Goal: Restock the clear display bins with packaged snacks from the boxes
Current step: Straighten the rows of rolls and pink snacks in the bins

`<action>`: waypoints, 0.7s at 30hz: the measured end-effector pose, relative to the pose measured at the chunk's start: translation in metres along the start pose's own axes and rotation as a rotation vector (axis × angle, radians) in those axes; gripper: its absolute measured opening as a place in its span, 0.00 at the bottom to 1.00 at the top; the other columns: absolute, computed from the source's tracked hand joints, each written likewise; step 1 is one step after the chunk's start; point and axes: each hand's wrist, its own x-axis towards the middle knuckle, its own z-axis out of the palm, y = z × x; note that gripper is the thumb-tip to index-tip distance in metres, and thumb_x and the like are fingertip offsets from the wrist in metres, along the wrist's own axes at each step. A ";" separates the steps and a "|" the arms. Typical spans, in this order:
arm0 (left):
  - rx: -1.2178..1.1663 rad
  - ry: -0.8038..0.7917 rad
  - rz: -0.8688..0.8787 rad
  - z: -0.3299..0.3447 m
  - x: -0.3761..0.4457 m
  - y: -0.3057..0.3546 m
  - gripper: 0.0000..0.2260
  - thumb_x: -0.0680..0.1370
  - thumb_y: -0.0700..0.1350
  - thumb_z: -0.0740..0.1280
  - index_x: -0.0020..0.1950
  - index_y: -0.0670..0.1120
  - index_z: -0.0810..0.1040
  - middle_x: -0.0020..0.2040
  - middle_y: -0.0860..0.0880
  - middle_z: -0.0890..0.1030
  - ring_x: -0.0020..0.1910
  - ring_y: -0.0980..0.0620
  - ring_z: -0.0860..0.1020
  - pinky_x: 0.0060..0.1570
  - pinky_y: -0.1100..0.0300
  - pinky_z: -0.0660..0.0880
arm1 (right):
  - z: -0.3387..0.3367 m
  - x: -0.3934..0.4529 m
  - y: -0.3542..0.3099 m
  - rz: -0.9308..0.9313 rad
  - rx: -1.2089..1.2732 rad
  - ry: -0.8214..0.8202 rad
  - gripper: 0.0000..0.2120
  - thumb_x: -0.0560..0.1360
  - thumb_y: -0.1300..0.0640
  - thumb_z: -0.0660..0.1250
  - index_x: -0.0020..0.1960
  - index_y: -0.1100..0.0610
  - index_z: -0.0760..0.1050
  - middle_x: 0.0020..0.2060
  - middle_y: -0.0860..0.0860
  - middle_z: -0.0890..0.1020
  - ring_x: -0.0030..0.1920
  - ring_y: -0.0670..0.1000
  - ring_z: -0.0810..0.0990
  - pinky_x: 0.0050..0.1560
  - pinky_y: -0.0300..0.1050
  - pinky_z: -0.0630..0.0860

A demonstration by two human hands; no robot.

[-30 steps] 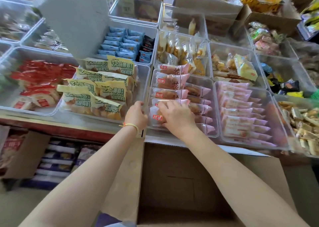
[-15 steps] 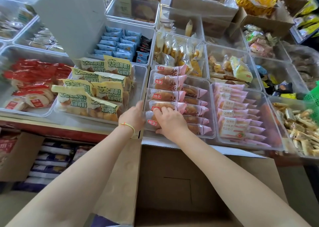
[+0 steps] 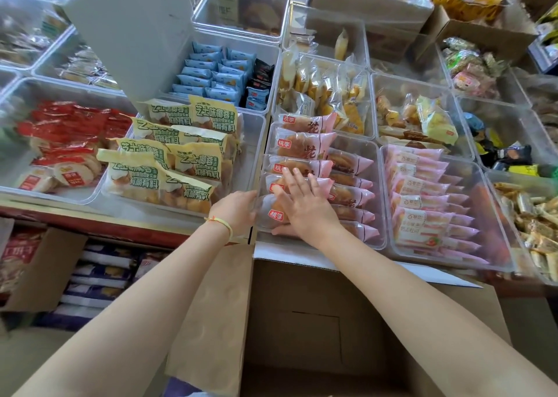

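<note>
A clear bin (image 3: 381, 203) in front of me holds rows of pink-wrapped bread packs (image 3: 305, 148) with red labels. My right hand (image 3: 302, 206) lies flat with straight fingers on the nearest packs at the bin's front left. My left hand (image 3: 235, 212) rests against the bin's outer left wall, a yellow band on its wrist. Below my arms stands an open cardboard box (image 3: 317, 321), and I see nothing inside it.
Left of the pink bin is a bin of yellow-green packs (image 3: 181, 164), then red packs (image 3: 69, 142). Right stands a bin of pale pink packs (image 3: 428, 209). A grey cardboard flap (image 3: 129, 34) rises at the back left. Another box (image 3: 42, 269) sits low on the left.
My right hand has gone from curled fingers tucking the front pack to lying flat on the packs. My left hand stays at the bin's left wall.
</note>
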 end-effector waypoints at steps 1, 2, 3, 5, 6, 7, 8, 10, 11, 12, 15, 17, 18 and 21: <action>-0.070 0.000 -0.010 -0.001 0.000 -0.002 0.17 0.83 0.48 0.58 0.70 0.50 0.73 0.63 0.46 0.79 0.59 0.45 0.78 0.55 0.51 0.76 | -0.001 0.001 -0.001 0.012 0.029 -0.009 0.46 0.74 0.26 0.50 0.78 0.54 0.39 0.80 0.65 0.45 0.80 0.65 0.46 0.78 0.66 0.46; -0.155 0.002 -0.027 -0.001 0.001 -0.003 0.16 0.83 0.48 0.57 0.68 0.50 0.76 0.62 0.47 0.80 0.56 0.46 0.78 0.53 0.53 0.76 | -0.002 0.001 -0.003 0.030 0.065 -0.007 0.47 0.73 0.25 0.46 0.79 0.53 0.35 0.80 0.64 0.44 0.80 0.65 0.45 0.77 0.65 0.45; -0.230 0.004 -0.046 -0.001 0.003 -0.005 0.15 0.83 0.47 0.58 0.67 0.50 0.77 0.61 0.47 0.81 0.55 0.46 0.79 0.53 0.54 0.75 | -0.003 0.002 -0.006 0.050 0.097 -0.004 0.46 0.73 0.25 0.42 0.79 0.52 0.33 0.80 0.63 0.44 0.80 0.65 0.44 0.77 0.66 0.45; -0.309 -0.002 -0.084 -0.001 0.006 -0.007 0.15 0.83 0.45 0.58 0.67 0.49 0.78 0.64 0.47 0.80 0.60 0.46 0.77 0.57 0.55 0.73 | -0.006 0.002 -0.016 0.072 0.129 0.015 0.44 0.74 0.26 0.40 0.81 0.51 0.37 0.80 0.62 0.46 0.80 0.66 0.46 0.76 0.68 0.46; -0.330 -0.010 -0.105 0.000 0.008 -0.007 0.16 0.82 0.45 0.58 0.67 0.48 0.78 0.65 0.46 0.79 0.62 0.46 0.77 0.59 0.55 0.72 | -0.006 0.003 -0.021 0.073 0.128 0.042 0.42 0.76 0.28 0.41 0.82 0.51 0.42 0.80 0.61 0.49 0.79 0.67 0.49 0.76 0.69 0.48; -0.343 -0.019 -0.124 0.000 0.010 -0.007 0.16 0.82 0.44 0.58 0.68 0.48 0.77 0.66 0.46 0.78 0.64 0.46 0.76 0.60 0.56 0.71 | -0.005 0.002 -0.023 0.070 0.118 0.081 0.39 0.78 0.30 0.43 0.82 0.50 0.47 0.80 0.61 0.53 0.79 0.67 0.52 0.75 0.70 0.51; -0.345 -0.022 -0.138 0.000 0.011 -0.006 0.16 0.82 0.44 0.59 0.68 0.49 0.77 0.66 0.46 0.78 0.64 0.47 0.76 0.60 0.56 0.71 | -0.003 0.001 -0.023 0.061 0.106 0.120 0.37 0.79 0.32 0.45 0.82 0.50 0.51 0.79 0.61 0.57 0.78 0.68 0.56 0.74 0.70 0.54; -0.358 -0.014 -0.161 0.001 0.011 -0.005 0.17 0.81 0.43 0.59 0.67 0.50 0.78 0.66 0.48 0.78 0.64 0.48 0.76 0.61 0.55 0.72 | 0.004 -0.001 -0.018 0.028 0.069 0.161 0.33 0.80 0.34 0.51 0.81 0.48 0.56 0.78 0.61 0.61 0.76 0.69 0.60 0.73 0.71 0.57; -0.377 -0.013 -0.170 0.001 0.011 -0.005 0.17 0.80 0.42 0.59 0.66 0.51 0.79 0.66 0.49 0.79 0.64 0.48 0.76 0.61 0.55 0.72 | 0.006 -0.001 -0.016 0.015 0.050 0.156 0.32 0.80 0.35 0.55 0.80 0.47 0.57 0.78 0.61 0.61 0.76 0.69 0.61 0.72 0.71 0.58; -0.396 -0.014 -0.178 0.000 0.012 -0.005 0.17 0.80 0.42 0.59 0.65 0.51 0.80 0.65 0.49 0.79 0.63 0.48 0.76 0.61 0.54 0.73 | 0.006 0.000 -0.015 0.009 0.031 0.144 0.32 0.80 0.36 0.57 0.80 0.47 0.59 0.78 0.62 0.62 0.75 0.70 0.62 0.72 0.71 0.59; -0.463 -0.041 -0.199 -0.002 0.013 -0.004 0.16 0.78 0.43 0.59 0.61 0.51 0.82 0.61 0.47 0.81 0.57 0.47 0.78 0.58 0.52 0.75 | 0.001 0.005 -0.026 0.010 -0.005 0.088 0.31 0.81 0.36 0.55 0.80 0.47 0.60 0.78 0.65 0.59 0.75 0.72 0.59 0.72 0.70 0.57; -0.517 -0.045 -0.210 -0.003 0.013 -0.003 0.16 0.78 0.42 0.58 0.61 0.49 0.82 0.59 0.46 0.81 0.55 0.46 0.78 0.57 0.52 0.76 | -0.002 0.008 -0.034 0.009 -0.014 0.027 0.32 0.82 0.36 0.50 0.81 0.49 0.53 0.79 0.66 0.52 0.77 0.71 0.52 0.74 0.69 0.51; -0.531 -0.037 -0.211 -0.003 0.013 -0.002 0.16 0.78 0.42 0.58 0.60 0.48 0.82 0.59 0.45 0.81 0.55 0.45 0.78 0.57 0.51 0.76 | -0.004 0.009 -0.036 0.016 -0.009 0.005 0.32 0.82 0.36 0.49 0.82 0.50 0.49 0.79 0.66 0.49 0.78 0.71 0.49 0.75 0.69 0.48; -0.476 0.037 -0.197 -0.001 0.007 0.003 0.16 0.79 0.42 0.57 0.58 0.46 0.82 0.56 0.42 0.82 0.54 0.43 0.79 0.57 0.50 0.76 | -0.010 0.004 -0.032 0.026 0.033 -0.023 0.39 0.81 0.32 0.48 0.82 0.51 0.40 0.80 0.64 0.44 0.79 0.68 0.42 0.76 0.67 0.42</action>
